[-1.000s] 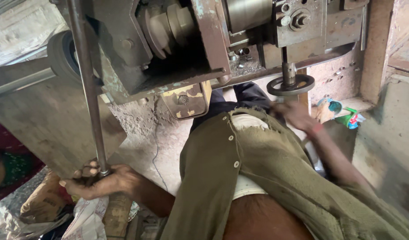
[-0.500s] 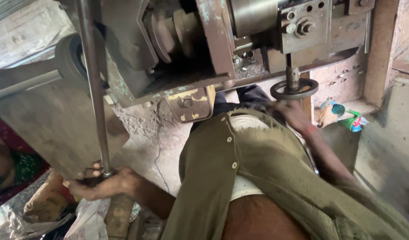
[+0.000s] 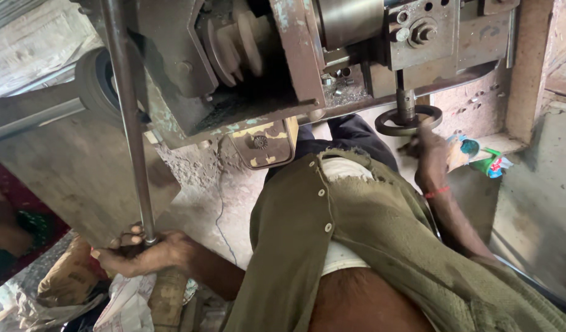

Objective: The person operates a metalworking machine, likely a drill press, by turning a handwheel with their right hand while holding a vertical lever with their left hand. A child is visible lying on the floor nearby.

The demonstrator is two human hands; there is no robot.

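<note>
**Handwheel and long steel rod, both in hand at the machine**

Handwheel: small dark round wheel on a short vertical spindle, hanging below the grey carriage block at upper right of the view. Right hand is raised to it, fingers up against the wheel's rim on its near side; grip looks closed on the rim, though the fingertips are partly hidden. Wrist bent, forearm running down and right toward the body. A thin red band sits on that wrist.

Steel rod: long, grey, nearly upright, running from the top edge of the view down to the lower left. Left hand is wrapped around its lower end, fingers curled shut, thumb side up, knuckles toward the left. Left arm stretched out sideways from the body, low in the frame.

Between the arms: olive-green shirt, unbuttoned, white undershirt showing beneath.

Above: heavy worn machine body with a stepped pulley in an open housing, paint flaking green and yellow. A flat grey metal panel stands just behind the rod.

Below left hand: a white sack and a brown bundle. Right of the handwheel, colourful wrappers lie on a ledge.
</note>
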